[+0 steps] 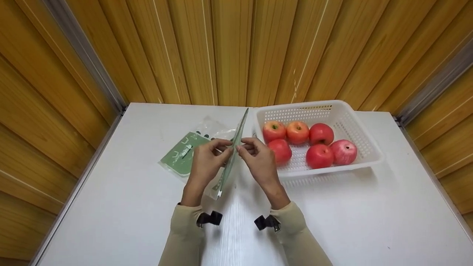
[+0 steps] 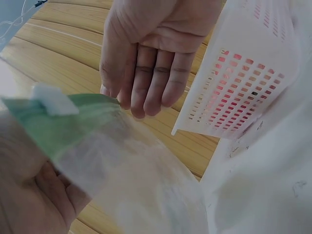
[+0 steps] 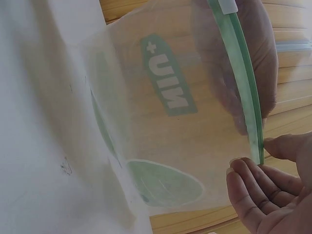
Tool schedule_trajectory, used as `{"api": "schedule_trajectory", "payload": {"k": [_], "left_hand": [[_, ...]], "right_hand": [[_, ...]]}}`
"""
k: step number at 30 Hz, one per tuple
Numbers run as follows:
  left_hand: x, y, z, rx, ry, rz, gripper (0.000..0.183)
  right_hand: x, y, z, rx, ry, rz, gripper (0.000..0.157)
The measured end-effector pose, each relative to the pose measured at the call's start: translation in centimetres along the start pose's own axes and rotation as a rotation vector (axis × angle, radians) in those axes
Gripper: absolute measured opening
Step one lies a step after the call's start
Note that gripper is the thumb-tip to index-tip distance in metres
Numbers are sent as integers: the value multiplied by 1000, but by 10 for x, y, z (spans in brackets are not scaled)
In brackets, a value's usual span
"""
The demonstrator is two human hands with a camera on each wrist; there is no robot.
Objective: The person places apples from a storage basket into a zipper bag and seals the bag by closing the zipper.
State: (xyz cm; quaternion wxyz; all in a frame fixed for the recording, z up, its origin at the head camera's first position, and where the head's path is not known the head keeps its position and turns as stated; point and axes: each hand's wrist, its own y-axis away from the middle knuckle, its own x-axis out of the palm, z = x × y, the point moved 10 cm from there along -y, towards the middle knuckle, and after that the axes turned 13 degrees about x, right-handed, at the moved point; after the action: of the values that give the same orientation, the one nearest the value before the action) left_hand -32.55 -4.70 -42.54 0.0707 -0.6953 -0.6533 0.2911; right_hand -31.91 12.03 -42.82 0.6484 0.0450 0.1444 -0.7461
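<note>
A clear slider zip bag (image 1: 228,170) with a green zip strip (image 3: 243,83) and green print stands edge-on between both hands in the head view. My left hand (image 1: 207,160) pinches its top edge from the left; through the clear film it shows in the right wrist view. From the other side my right hand (image 1: 261,160) pinches the green strip between thumb and fingers, near one end. The white slider (image 2: 54,100) sits at the strip's other end, on the near side. The bag looks flat, with nothing in it.
Flat on the white table (image 1: 122,207), left of the hands, lies another clear and green plastic bag (image 1: 181,155). To the right a white plastic basket (image 1: 364,147) holds several red apples (image 1: 320,156), close beside the right hand. Yellow wood-look panels (image 1: 232,51) stand behind the table.
</note>
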Motion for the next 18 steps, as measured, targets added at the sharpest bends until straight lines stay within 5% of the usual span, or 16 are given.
{"api": "schedule_trajectory", "payload": {"k": [6,18], "left_hand": [[2,0,-6,21,-46,9,20],[-2,-1,-21,139,-204,-80,14]], "right_hand": [[-2,0,1,-17,-48,-28,15],[1,4,3,-28,-14,-57,14]]}}
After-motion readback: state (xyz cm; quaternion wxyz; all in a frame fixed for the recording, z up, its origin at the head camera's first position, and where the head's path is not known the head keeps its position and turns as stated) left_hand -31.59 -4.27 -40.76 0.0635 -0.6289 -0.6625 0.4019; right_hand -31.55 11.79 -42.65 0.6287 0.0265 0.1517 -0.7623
